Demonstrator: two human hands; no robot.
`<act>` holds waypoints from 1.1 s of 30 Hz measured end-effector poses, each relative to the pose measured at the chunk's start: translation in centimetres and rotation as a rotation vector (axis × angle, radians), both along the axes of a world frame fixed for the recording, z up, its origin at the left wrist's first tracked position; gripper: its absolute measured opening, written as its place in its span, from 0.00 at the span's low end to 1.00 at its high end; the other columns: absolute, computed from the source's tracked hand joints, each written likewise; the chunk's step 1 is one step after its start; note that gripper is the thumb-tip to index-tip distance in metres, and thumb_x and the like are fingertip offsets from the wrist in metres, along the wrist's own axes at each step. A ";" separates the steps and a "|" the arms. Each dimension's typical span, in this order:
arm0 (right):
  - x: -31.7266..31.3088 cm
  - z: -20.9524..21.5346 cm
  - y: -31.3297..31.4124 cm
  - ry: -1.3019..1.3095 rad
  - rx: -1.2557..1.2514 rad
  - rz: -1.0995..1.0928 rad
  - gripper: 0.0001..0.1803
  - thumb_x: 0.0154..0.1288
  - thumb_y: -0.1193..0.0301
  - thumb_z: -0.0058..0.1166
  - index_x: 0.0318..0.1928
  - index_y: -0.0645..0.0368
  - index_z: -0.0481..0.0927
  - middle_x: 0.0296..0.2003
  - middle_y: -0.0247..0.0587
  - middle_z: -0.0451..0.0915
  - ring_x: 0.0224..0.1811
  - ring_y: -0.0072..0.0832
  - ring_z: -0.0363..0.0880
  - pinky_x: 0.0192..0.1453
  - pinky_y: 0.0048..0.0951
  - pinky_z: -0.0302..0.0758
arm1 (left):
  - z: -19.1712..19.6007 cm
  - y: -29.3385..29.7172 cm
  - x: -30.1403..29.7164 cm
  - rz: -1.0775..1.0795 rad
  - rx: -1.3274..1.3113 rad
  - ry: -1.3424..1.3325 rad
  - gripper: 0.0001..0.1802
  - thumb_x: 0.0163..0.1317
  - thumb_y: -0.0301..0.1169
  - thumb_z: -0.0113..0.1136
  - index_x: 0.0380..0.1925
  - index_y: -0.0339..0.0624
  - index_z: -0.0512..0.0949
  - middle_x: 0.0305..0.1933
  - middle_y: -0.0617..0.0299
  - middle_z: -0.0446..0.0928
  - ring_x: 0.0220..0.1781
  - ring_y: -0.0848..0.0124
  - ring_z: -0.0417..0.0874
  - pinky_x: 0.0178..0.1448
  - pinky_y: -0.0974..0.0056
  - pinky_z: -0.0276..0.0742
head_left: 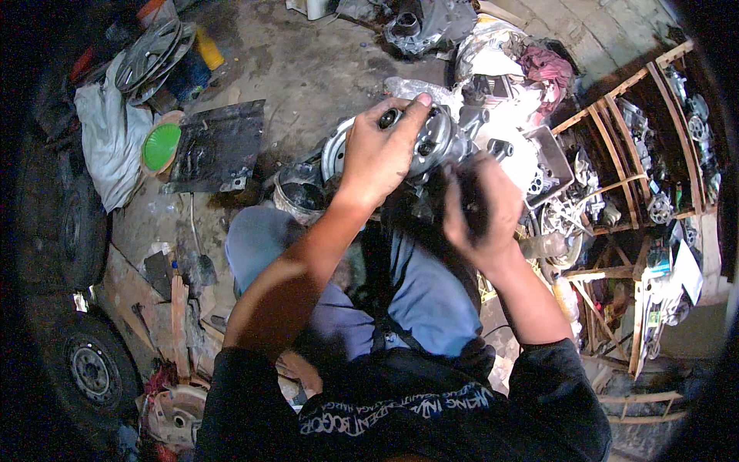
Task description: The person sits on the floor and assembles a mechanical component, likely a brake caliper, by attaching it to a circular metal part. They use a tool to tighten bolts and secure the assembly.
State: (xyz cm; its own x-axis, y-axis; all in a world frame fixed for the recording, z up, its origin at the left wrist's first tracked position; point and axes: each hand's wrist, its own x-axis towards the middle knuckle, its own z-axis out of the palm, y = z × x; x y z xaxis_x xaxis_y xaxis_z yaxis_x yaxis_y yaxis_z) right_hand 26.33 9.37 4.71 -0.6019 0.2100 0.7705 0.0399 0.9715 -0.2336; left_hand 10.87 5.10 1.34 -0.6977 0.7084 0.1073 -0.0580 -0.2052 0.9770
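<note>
My left hand point(379, 150) is closed over a round, shiny metal machine part point(433, 145) with a pulley-like rim, held above my knees. Its thumb lies across the top of the part. Close by on the right, my right hand point(493, 202) is smeared by motion, its fingers curved towards the part's right side. Whether anything is between those fingers cannot be made out. A grey ring-shaped metal piece point(332, 154) shows beside my left wrist. Below it stands a worn round tub point(299, 194) with dark contents.
On the right, a wooden shelf point(612, 142) holds many metal parts, and a metal tray point(553, 158) sits before it. Plastic bags and a dark red cloth point(546, 73) are heaped at the back. Leftward lie a black panel point(219, 146), a green dish point(160, 148) and a wheel point(92, 369).
</note>
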 end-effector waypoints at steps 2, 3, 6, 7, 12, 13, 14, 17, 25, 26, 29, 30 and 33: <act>0.2 0.0 -0.3 -0.075 0.002 0.091 0.09 0.53 0.83 0.63 0.33 0.63 0.76 0.26 0.48 0.74 0.26 0.46 0.75 0.30 0.43 0.71 | -0.2 0.1 -0.3 0.008 -0.028 -0.056 0.27 0.65 0.51 0.65 0.35 0.31 0.86 0.28 0.57 0.84 0.32 0.74 0.78 0.42 0.65 0.76; 0.1 0.1 -0.4 -0.096 -0.018 0.114 0.09 0.53 0.83 0.63 0.33 0.63 0.76 0.26 0.48 0.74 0.26 0.46 0.75 0.30 0.42 0.71 | -0.3 0.0 -0.5 0.012 -0.040 -0.083 0.27 0.65 0.51 0.65 0.35 0.31 0.86 0.28 0.57 0.84 0.32 0.74 0.78 0.42 0.65 0.76; -0.1 0.8 0.1 0.016 -0.086 -0.039 0.11 0.51 0.81 0.66 0.35 0.62 0.78 0.27 0.48 0.74 0.28 0.47 0.76 0.32 0.43 0.73 | -0.4 0.0 -0.3 0.007 -0.004 -0.045 0.27 0.65 0.51 0.66 0.35 0.31 0.85 0.26 0.60 0.82 0.30 0.76 0.76 0.38 0.67 0.74; 0.0 0.7 0.1 -0.048 -0.056 0.018 0.11 0.52 0.81 0.66 0.35 0.62 0.78 0.27 0.48 0.75 0.28 0.47 0.75 0.31 0.43 0.73 | -0.3 0.0 -0.1 0.014 0.028 -0.023 0.27 0.65 0.51 0.66 0.34 0.32 0.85 0.26 0.61 0.81 0.30 0.77 0.75 0.36 0.67 0.73; 1.4 -0.3 0.1 -0.044 -0.071 -0.022 0.08 0.57 0.82 0.63 0.38 0.64 0.79 0.26 0.47 0.77 0.26 0.40 0.78 0.31 0.36 0.75 | -0.6 0.2 -0.7 -0.051 -0.017 -0.190 0.26 0.65 0.50 0.67 0.34 0.31 0.85 0.26 0.65 0.79 0.30 0.77 0.74 0.36 0.68 0.72; 1.5 -0.3 0.2 0.019 -0.107 -0.104 0.08 0.58 0.82 0.62 0.38 0.65 0.79 0.26 0.47 0.78 0.25 0.38 0.78 0.31 0.34 0.75 | -0.5 0.0 -0.8 -0.052 -0.024 -0.208 0.26 0.65 0.49 0.67 0.34 0.30 0.85 0.26 0.65 0.79 0.30 0.77 0.73 0.36 0.68 0.72; 1.6 0.0 0.4 0.091 -0.313 -0.145 0.06 0.61 0.81 0.60 0.40 0.65 0.80 0.26 0.45 0.79 0.26 0.32 0.79 0.31 0.31 0.74 | -0.7 0.2 -1.0 -0.049 -0.014 -0.206 0.27 0.65 0.49 0.67 0.38 0.29 0.84 0.27 0.64 0.80 0.30 0.77 0.74 0.37 0.69 0.72; 1.9 0.9 1.1 0.076 -0.245 -0.239 0.07 0.63 0.82 0.59 0.42 0.63 0.80 0.31 0.46 0.80 0.28 0.34 0.78 0.35 0.34 0.75 | -0.9 0.0 -1.1 -0.046 -0.007 -0.188 0.27 0.66 0.49 0.67 0.41 0.29 0.84 0.29 0.64 0.81 0.31 0.77 0.75 0.38 0.71 0.72; 1.5 0.7 1.3 -0.049 -0.165 -0.213 0.05 0.64 0.83 0.56 0.40 0.68 0.79 0.32 0.48 0.80 0.34 0.34 0.80 0.43 0.30 0.75 | -0.1 -0.3 -0.6 -0.086 0.022 -0.265 0.25 0.67 0.48 0.67 0.43 0.31 0.85 0.34 0.64 0.83 0.33 0.79 0.78 0.40 0.71 0.75; 1.3 0.6 1.4 -0.034 -0.128 -0.196 0.05 0.63 0.84 0.57 0.40 0.67 0.79 0.32 0.48 0.80 0.33 0.35 0.79 0.42 0.30 0.75 | -0.1 -0.3 -0.7 -0.081 0.026 -0.258 0.25 0.67 0.47 0.66 0.43 0.32 0.85 0.33 0.64 0.83 0.33 0.79 0.78 0.40 0.71 0.75; 1.1 0.1 0.8 -0.109 -0.127 -0.227 0.06 0.61 0.84 0.59 0.39 0.67 0.79 0.29 0.48 0.77 0.30 0.39 0.77 0.38 0.33 0.73 | -0.2 -0.3 -0.4 -0.056 0.021 -0.226 0.23 0.68 0.46 0.65 0.42 0.33 0.86 0.32 0.65 0.83 0.32 0.79 0.78 0.37 0.71 0.74; 1.3 0.1 0.5 -0.116 -0.040 -0.156 0.05 0.60 0.84 0.59 0.37 0.67 0.78 0.28 0.48 0.74 0.28 0.41 0.75 0.35 0.36 0.72 | -0.2 -0.4 -0.5 -0.052 0.034 -0.224 0.22 0.68 0.46 0.65 0.41 0.33 0.86 0.31 0.65 0.82 0.31 0.80 0.77 0.36 0.71 0.73; 1.5 0.2 0.6 -0.130 -0.122 -0.175 0.05 0.60 0.85 0.58 0.37 0.68 0.78 0.28 0.49 0.74 0.29 0.43 0.75 0.35 0.37 0.71 | -0.3 -0.5 -0.5 -0.039 0.037 -0.199 0.22 0.69 0.46 0.65 0.39 0.34 0.85 0.27 0.67 0.81 0.28 0.81 0.75 0.33 0.71 0.71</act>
State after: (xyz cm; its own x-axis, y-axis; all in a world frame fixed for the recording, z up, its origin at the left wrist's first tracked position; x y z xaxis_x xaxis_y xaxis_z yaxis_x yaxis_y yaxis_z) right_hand 27.80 10.01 4.87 -0.6405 0.4068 0.6514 0.2427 0.9120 -0.3308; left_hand 10.34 4.59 1.05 -0.6799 0.7333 -0.0034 -0.2577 -0.2347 0.9373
